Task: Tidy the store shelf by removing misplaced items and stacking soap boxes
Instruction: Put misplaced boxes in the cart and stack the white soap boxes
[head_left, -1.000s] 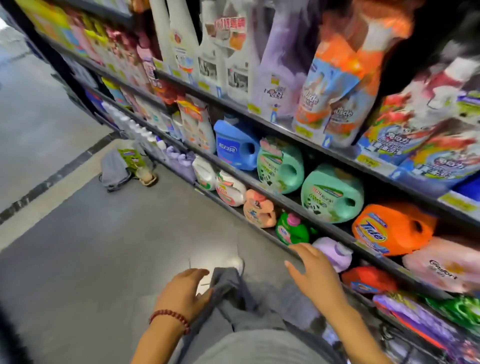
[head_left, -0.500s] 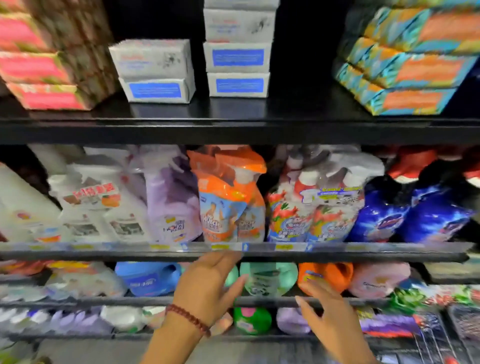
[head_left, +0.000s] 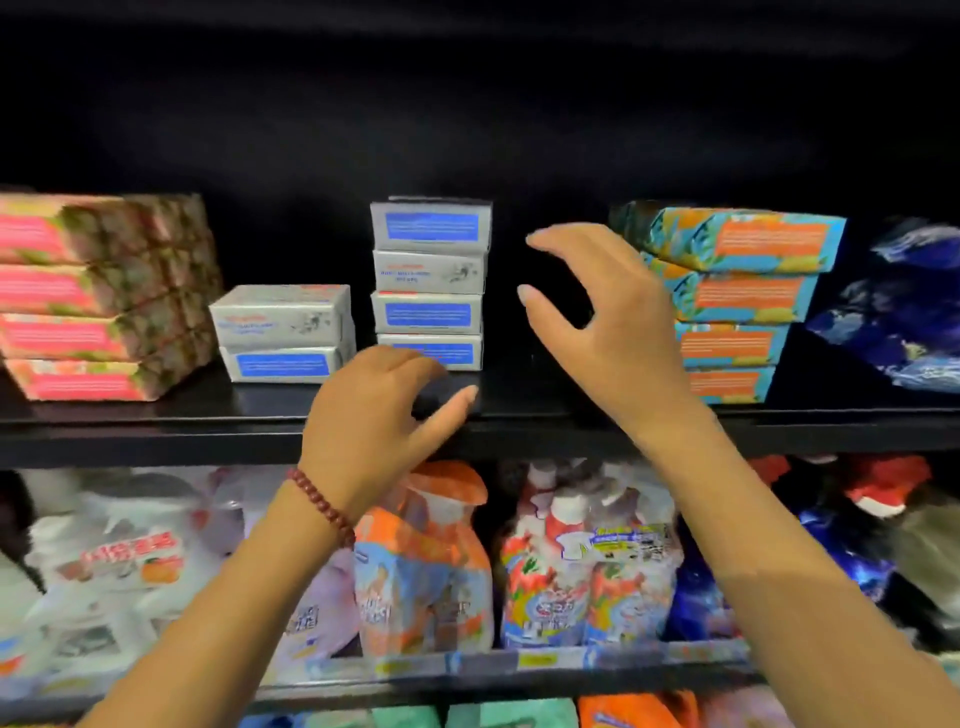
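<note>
Hands have risen from the bottle rows (head_left: 587, 561) to the top shelf (head_left: 156, 415), so stacking looks about to start. The left hand (head_left: 379, 415) hovers at the base of four stacked grey-and-blue soap boxes (head_left: 428, 283), the right hand (head_left: 602, 312) just beside them. Each grip is apart, holding nothing. A two-box stack (head_left: 284, 332) sits just left.

Below your working level: orange refill pouches (head_left: 421, 566) upright behind the price rail (head_left: 519, 662). Just right of them you have a red-and-white pouch twin-pack (head_left: 587, 571); to their left, white spray bottles (head_left: 104, 561), blurred. Under the rail, a green jug (head_left: 509, 714) and an orange jug (head_left: 623, 712), tops only.
</note>
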